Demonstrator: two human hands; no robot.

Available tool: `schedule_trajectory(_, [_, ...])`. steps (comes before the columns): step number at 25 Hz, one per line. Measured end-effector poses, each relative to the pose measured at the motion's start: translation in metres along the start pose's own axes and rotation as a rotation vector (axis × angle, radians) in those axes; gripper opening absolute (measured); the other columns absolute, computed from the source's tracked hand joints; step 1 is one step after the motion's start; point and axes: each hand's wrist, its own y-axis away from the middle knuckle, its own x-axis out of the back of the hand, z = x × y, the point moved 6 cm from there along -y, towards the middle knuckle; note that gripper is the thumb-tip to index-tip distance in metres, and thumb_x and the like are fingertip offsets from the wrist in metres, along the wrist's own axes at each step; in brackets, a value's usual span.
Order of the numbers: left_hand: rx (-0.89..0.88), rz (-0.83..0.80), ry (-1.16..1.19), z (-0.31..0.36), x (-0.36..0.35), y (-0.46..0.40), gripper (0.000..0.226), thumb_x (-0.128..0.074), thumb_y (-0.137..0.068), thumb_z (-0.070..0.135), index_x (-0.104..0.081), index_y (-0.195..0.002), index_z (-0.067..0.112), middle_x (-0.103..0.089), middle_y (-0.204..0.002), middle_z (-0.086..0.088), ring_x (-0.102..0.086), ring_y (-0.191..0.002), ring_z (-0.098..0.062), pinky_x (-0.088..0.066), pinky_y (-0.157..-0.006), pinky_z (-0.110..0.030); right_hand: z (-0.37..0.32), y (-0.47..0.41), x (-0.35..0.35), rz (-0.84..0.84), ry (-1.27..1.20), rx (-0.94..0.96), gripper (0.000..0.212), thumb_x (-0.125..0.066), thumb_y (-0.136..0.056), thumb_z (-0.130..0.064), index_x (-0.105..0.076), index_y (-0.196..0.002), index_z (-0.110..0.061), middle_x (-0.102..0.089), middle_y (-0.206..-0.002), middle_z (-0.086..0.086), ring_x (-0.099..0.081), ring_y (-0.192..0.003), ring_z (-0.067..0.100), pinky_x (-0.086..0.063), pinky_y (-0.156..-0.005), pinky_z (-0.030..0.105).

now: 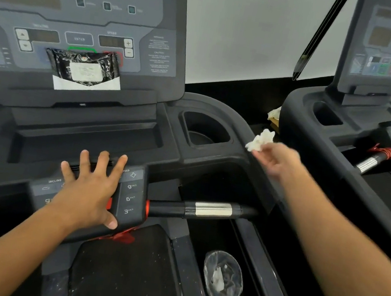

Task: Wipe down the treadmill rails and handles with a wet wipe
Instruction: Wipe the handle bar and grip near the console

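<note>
**Wipe on the right rail, handles yet to come**

Nearest the camera, at about 5 o'clock, a clear plastic bag (223, 279) with crumpled white scraps inside lies beside the belt; whether those are used wipes I cannot tell.

Further out, at 7 o'clock, the left hand (89, 188) lies flat on the centre control pad (130, 197), its grip spread wide, fingers straight and holding nothing. It looks like a bracing hand only. Just beside it at 3 o'clock runs the short handle with the silver band (213, 209), which nothing is touching.

At 2 o'clock the right hand (275, 160) reaches out on a straight arm, its grip pinching a bunched white wet wipe (261, 140) at the fingertips. The wipe sits on or just above the upper end of the right side rail (250, 136), beside the cup holder (204, 131); the blur hides actual contact.

Judging by this, the wiping is at the right rail, with the handles and the left side seemingly still to do.

Farthest, at 11 o'clock, a black wipe packet (84, 68) leans on the console.
</note>
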Motion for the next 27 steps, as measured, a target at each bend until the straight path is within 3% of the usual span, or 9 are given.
schedule_trajectory(2, [-0.001, 0.004, -0.005, 0.001, 0.0, -0.001, 0.155, -0.084, -0.049, 0.069, 0.028, -0.149, 0.029, 0.01, -0.155, -0.012, 0.009, -0.143, -0.054, -0.011, -0.109, -0.075, -0.054, 0.009, 0.023, 0.016, 0.411, 0.246, 0.014, -0.063, -0.088, 0.001, -0.071, -0.099, -0.004, -0.074, -0.102, 0.016, -0.075, -0.084, 0.025, -0.063, -0.065, 0.036])
schedule_trajectory(4, [0.004, 0.005, -0.021, 0.001, 0.001, 0.0, 0.156, -0.084, -0.049, 0.069, 0.028, -0.149, 0.029, 0.01, -0.155, -0.012, 0.009, -0.143, -0.053, -0.013, -0.109, -0.074, -0.089, 0.031, 0.034, 0.015, 1.023, 0.721, 0.012, -0.064, -0.086, -0.012, -0.076, -0.086, -0.016, -0.076, -0.086, 0.005, -0.072, -0.078, 0.016, -0.057, -0.072, 0.03])
schedule_trajectory(6, [0.019, -0.015, -0.032, 0.0, 0.0, 0.0, 0.157, -0.084, -0.048, 0.07, 0.029, -0.149, 0.03, 0.01, -0.155, -0.012, 0.01, -0.143, -0.053, -0.014, -0.11, -0.073, -0.077, 0.059, 0.035, -0.203, 1.464, 1.101, 0.014, -0.066, -0.083, -0.013, -0.077, -0.087, -0.02, -0.077, -0.085, 0.001, -0.072, -0.082, 0.019, -0.049, -0.075, 0.027])
schedule_trajectory(9, [0.002, -0.032, 0.029, 0.015, 0.002, -0.003, 0.152, -0.079, -0.052, 0.073, 0.028, -0.15, 0.028, 0.021, -0.158, -0.008, 0.02, -0.144, -0.048, -0.007, -0.111, -0.072, -0.006, 0.062, 0.054, -0.651, 1.938, 1.13, 0.027, -0.064, -0.084, -0.009, -0.073, -0.107, -0.02, -0.068, -0.125, 0.003, -0.063, -0.119, 0.023, -0.055, -0.089, 0.036])
schedule_trajectory(12, [-0.224, 0.079, 0.044, 0.085, 0.01, -0.007, 0.136, -0.072, -0.063, 0.073, 0.019, -0.153, 0.027, 0.016, -0.163, -0.002, 0.016, -0.148, -0.039, -0.003, -0.113, -0.068, 0.047, 0.054, 0.066, -0.657, 1.993, 1.234, 0.042, -0.043, -0.091, -0.014, -0.061, -0.129, -0.008, -0.046, -0.15, 0.01, -0.034, -0.145, 0.028, -0.03, -0.118, 0.037])
schedule_trajectory(15, [-0.445, 0.065, 0.085, 0.178, 0.003, -0.011, 0.103, -0.066, -0.085, 0.053, 0.004, -0.156, 0.027, 0.004, -0.165, -0.004, 0.008, -0.15, -0.037, -0.008, -0.117, -0.062, 0.064, 0.042, 0.066, -0.423, 2.009, 1.171, 0.058, -0.039, -0.096, -0.025, -0.037, -0.148, 0.002, -0.027, -0.159, 0.022, -0.018, -0.151, 0.036, -0.017, -0.123, 0.048])
schedule_trajectory(18, [-0.507, -0.025, 0.099, 0.231, -0.011, -0.018, 0.074, -0.055, -0.098, 0.033, -0.01, -0.156, 0.027, -0.015, -0.163, -0.006, -0.014, -0.149, -0.035, -0.025, -0.115, -0.06, 0.074, 0.039, 0.062, -0.307, 2.052, 1.058, 0.068, -0.022, -0.102, -0.042, -0.018, -0.156, 0.0, -0.003, -0.165, 0.018, 0.004, -0.153, 0.031, -0.001, -0.125, 0.045])
schedule_trajectory(21, [-0.544, 0.01, 0.042, 0.244, -0.021, -0.022, 0.066, -0.059, -0.095, 0.018, -0.025, -0.151, 0.029, -0.041, -0.144, -0.003, -0.047, -0.126, -0.029, -0.045, -0.1, -0.054, 0.083, 0.058, 0.092, -0.245, 2.051, 1.049, 0.074, -0.019, -0.102, -0.051, -0.009, -0.156, -0.001, 0.003, -0.165, 0.018, 0.01, -0.153, 0.032, 0.0, -0.125, 0.046])
schedule_trajectory(27, [-0.523, 0.039, -0.006, 0.248, -0.019, -0.026, 0.071, -0.062, -0.089, 0.006, -0.031, -0.147, 0.031, -0.047, -0.137, -0.003, -0.055, -0.113, -0.027, -0.052, -0.091, -0.047, 0.115, 0.092, 0.137, -0.201, 2.092, 0.974, 0.081, -0.017, -0.101, -0.057, -0.005, -0.154, 0.004, 0.006, -0.164, 0.023, 0.014, -0.151, 0.037, -0.008, -0.123, 0.053])
